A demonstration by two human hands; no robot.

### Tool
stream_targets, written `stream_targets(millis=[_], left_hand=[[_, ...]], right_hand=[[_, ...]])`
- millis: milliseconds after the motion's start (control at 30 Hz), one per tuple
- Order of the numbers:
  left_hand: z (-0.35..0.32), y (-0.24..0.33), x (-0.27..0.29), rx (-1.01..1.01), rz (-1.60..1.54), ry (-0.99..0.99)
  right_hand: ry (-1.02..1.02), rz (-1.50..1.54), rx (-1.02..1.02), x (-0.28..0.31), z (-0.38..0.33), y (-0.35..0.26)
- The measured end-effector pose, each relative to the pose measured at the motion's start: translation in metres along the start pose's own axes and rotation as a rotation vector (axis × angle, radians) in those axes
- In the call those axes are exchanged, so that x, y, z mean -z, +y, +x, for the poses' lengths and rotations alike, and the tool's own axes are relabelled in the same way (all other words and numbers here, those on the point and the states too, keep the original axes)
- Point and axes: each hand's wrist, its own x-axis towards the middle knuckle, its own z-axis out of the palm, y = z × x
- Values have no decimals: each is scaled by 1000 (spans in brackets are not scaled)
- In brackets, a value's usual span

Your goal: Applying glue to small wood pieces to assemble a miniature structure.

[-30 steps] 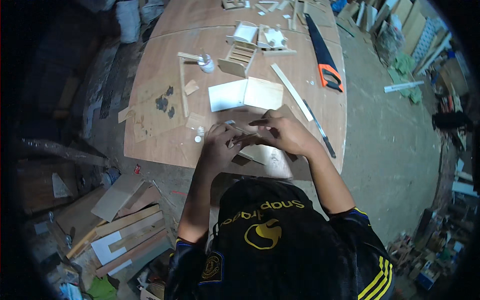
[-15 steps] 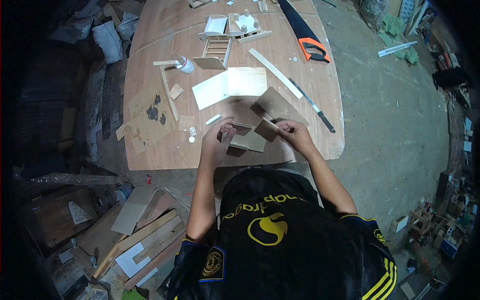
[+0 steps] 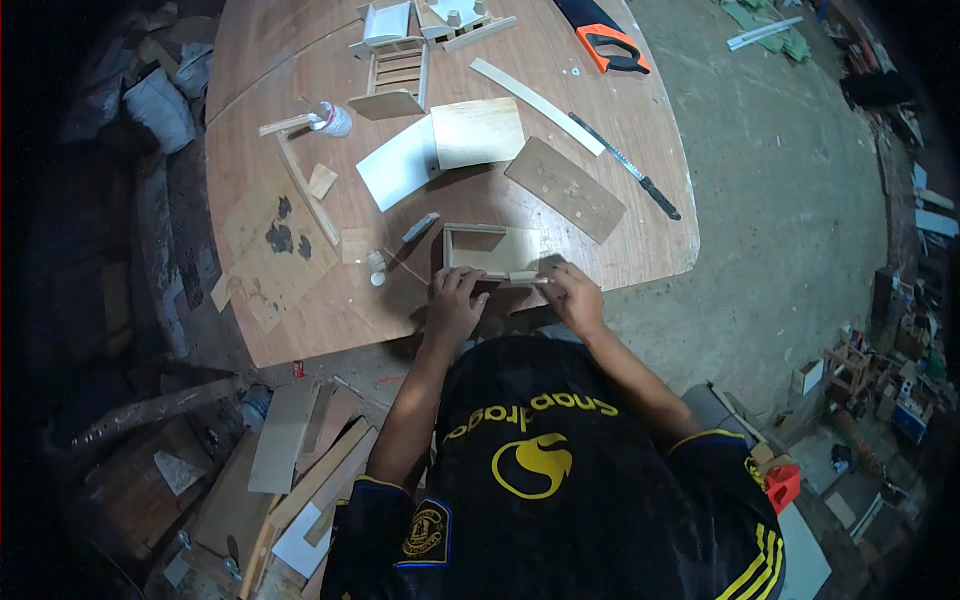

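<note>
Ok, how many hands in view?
2: left hand at the left part of the wooden assembly's near side, right hand at that side's right end. No others show.

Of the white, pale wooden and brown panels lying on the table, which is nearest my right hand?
The brown panel, rightmost of the three; the pale wooden panel and the white panel lie farther from your right hand.

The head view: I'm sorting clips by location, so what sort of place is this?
Probably a woodworking shop: an orange-and-black handsaw on the brown wooden table, a small, open-ended pale wooden box near its edge, and flat boards heaped on the floor.
</note>
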Motion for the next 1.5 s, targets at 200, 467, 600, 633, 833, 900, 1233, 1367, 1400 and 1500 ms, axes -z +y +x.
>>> stream_targets(millis=[200,467,600,633,833,900,1233,1367,1400,1500], left_hand=[[5,-14,-20,-117,107,-52],[15,-18,-32,-232,183,-51],[21,-20,-38,-250,159,-73],[20,-20,-39,-250,160,-75],[20,-22,-46,-245,127,-73],[21,-22,-47,-241,117,-74],[23,-25,-53,-225,92,-71],[23,-23,-53,-210,59,-63],[23,-23,-54,-208,59,-62],[23,-23,-55,-221,111,-17]], right_hand=[[81,36,-89,-30,-23,-1],[175,74,-169,-45,-28,-4],[189,66,-176,-47,-25,0],[196,65,-183,-47,-25,1],[142,57,-176,-45,-23,4],[143,62,-166,-45,-24,6],[133,86,-185,-47,-19,7],[136,80,-178,-49,-20,9],[139,78,-172,-48,-20,8],[136,75,-172,-47,-19,7]])
